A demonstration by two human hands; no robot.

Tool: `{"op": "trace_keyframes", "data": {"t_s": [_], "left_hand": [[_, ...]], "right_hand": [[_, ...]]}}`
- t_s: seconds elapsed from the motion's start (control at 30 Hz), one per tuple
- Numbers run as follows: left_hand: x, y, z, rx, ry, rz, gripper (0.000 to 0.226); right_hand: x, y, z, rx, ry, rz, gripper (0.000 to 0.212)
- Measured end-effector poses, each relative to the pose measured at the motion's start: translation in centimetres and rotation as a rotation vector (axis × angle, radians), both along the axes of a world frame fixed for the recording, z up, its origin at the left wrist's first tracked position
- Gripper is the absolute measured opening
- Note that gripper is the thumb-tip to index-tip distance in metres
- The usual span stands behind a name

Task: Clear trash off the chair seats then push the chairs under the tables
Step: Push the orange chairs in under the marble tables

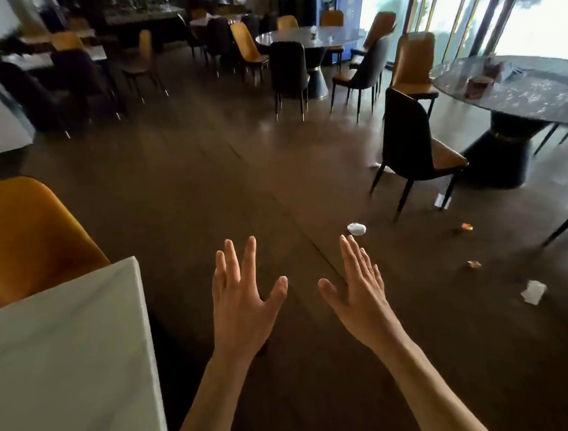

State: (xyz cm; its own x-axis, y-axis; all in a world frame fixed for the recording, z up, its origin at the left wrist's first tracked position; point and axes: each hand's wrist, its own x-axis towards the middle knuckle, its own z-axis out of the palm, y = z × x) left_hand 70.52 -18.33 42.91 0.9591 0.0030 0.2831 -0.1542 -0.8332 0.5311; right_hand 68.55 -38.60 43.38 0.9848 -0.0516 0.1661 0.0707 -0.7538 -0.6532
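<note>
**Hands free, nearest pulled-out chair ahead on the right**

Both hands are held out over the floor (205, 187), palms down, holding nothing: left hand (245, 300) w/ fingers spread straight, right hand (360, 294) the same, thumbs toward each other. Neither touches anything.

The task's things: a dark chair (413, 144) stands pulled out from the round marble table (538, 93) at right, back toward the camera, seat facing the table's edge but well apart from its pedestal. Its tan seat looks bare from here, tho part is hidden by the backrest. An orange chair (413, 62) sits at the far edge of the same table. Trash is on the floor, not on seats: a white wad (356, 228) just beyond the right hand's fingertips, a wrapper (467, 226) and a paper scrap (533, 292) further right. An orange chair back (22, 232) shows at left behind a white tabletop (65, 351).

Judgement: step in hand is approach. To do it well, check the dark chair's seat from above first, since the backrest blocks it. Then take the top of the backrest w/ both hands and push straight at the table, keeping the legs square so they don't catch the pedestal. Stop when the seat is under the edge.
</note>
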Motion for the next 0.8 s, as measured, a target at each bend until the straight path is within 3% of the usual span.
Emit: {"op": "trace_keyframes", "data": {"t_s": [0.37,0.8], "left_hand": [[16.6,-2.5,1.6,-0.016,0.005,0.185,0.083],[43.0,3.3,1.7,-0.019,-0.013,0.306,0.082]], "right_hand": [[21.2,-3.2,1.0,0.006,-0.013,0.189,0.079],[50.3,4.2,2.3,-0.019,-0.034,0.336,0.078]]}}
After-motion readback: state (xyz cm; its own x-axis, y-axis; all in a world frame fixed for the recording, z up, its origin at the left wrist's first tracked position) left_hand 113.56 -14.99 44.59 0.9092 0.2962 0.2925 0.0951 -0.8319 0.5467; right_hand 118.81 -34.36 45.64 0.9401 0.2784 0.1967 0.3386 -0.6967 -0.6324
